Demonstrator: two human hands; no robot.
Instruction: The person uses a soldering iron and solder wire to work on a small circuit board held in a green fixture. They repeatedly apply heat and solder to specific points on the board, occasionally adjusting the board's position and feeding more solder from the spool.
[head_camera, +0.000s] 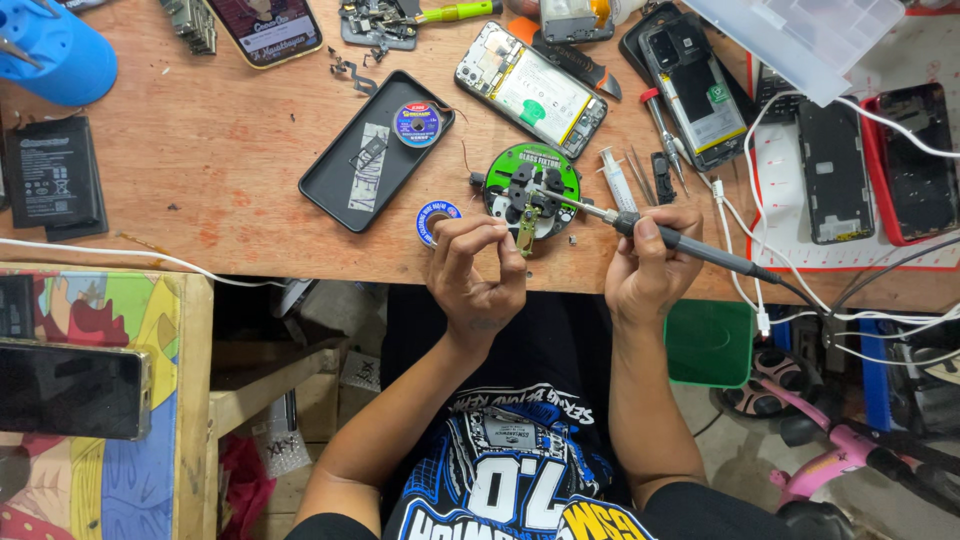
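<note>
My right hand (648, 262) grips a soldering iron (690, 247) by its dark handle, with the metal tip reaching left onto a round green fixture (532, 184) on the wooden bench. My left hand (478, 268) pinches something thin at its fingertips, right beside a small gold-coloured circuit board (526, 232) clamped at the fixture's near edge. What the left fingers pinch is too thin to make out. A small blue-and-white spool (434, 217) lies just left of my left hand.
A black phone case (350, 175) holding a blue spool (417, 124) lies left of the fixture. Opened phones (530, 90) (693, 88), tweezers and a syringe (617, 180) sit behind. White cables (790, 290) trail at the right. A battery (50, 175) lies far left.
</note>
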